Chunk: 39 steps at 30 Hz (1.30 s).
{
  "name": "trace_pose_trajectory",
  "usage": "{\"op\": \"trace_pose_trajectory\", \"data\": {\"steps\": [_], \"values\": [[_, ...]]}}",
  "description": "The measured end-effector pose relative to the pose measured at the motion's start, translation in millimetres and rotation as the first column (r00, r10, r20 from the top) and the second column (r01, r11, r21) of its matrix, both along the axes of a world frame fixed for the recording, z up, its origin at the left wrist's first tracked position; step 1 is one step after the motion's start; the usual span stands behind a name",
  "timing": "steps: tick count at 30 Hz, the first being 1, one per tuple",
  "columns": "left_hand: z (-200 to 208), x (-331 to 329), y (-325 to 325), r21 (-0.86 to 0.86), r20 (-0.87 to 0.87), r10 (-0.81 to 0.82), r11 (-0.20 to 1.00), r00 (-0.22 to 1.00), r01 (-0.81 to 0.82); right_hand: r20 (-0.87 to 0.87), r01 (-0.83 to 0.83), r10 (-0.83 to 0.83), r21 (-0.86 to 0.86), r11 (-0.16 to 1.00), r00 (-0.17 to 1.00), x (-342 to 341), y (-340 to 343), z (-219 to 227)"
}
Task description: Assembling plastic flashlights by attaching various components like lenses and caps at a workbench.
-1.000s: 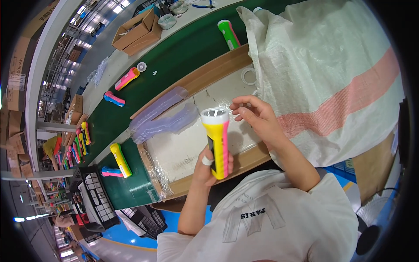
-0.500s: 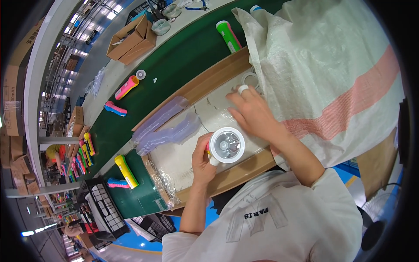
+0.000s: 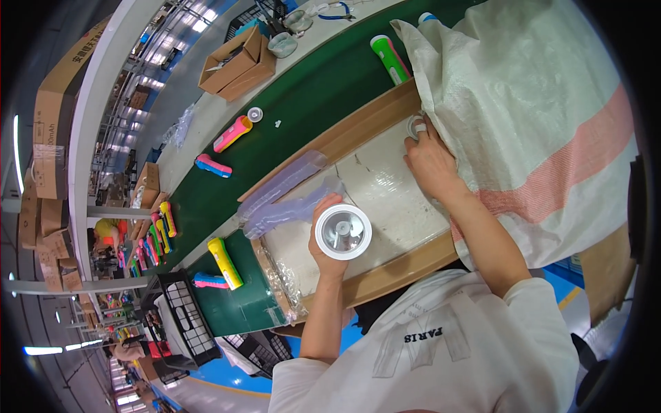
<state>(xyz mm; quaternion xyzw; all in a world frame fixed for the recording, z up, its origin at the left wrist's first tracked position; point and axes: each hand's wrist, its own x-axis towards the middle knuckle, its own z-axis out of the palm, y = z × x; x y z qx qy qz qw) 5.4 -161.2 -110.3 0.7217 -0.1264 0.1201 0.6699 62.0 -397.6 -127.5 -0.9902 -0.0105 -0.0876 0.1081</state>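
Note:
My left hand [image 3: 321, 241] is closed around a flashlight, its round white head [image 3: 343, 232] facing up with a clear lens over a shiny reflector. The flashlight's body is hidden beneath its head and my fingers. At the far right of the shallow cardboard tray [image 3: 377, 184], my right hand [image 3: 435, 165] reaches to white plastic rings [image 3: 414, 126] beside the woven sack [image 3: 523, 131]. Its fingers stretch over the rings, thumb apart, and a white band circles one finger. Some fingertips are partly hidden near the sack's edge.
Two clear purple-tinted plastic strips [image 3: 286, 180] lie in the tray's left part. On the green bench stand or lie a green flashlight [image 3: 390, 59], a pink-yellow one [image 3: 233, 134] and a yellow one [image 3: 225, 263]. Behind are a small cardboard box [image 3: 237, 65] and pliers [image 3: 336, 12].
My right hand has moved farther out, its fingers now over the white rings. The flashlight head in my left hand has tipped to face more upward. The whole view has shifted slightly.

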Motion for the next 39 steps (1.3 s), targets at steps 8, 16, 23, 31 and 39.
{"op": "trace_pose_trajectory", "data": {"steps": [8,16,23,31,39], "values": [[39,44,-14,-0.025,-0.440,-0.044,0.999,0.897,0.037,0.141,0.092,-0.072,-0.138,0.986,0.987,24,-1,-10],[63,121,10,0.403,-0.003,-0.001,0.915,1.000,0.002,0.255,-0.191,0.126,0.251,0.949,0.959,15,-2,14],[29,107,6,0.908,0.386,-0.144,0.232,0.911,-0.348,0.306,-0.383,0.255,0.502,0.776,0.917,5,29,22],[22,124,18,0.960,0.281,-0.250,0.070,0.927,-0.272,0.358,-0.395,0.226,0.521,0.757,0.906,5,24,17],[43,129,19,0.968,0.235,-0.372,0.175,0.898,-0.181,0.246,-0.336,0.234,0.575,0.746,0.941,5,29,12]]}}
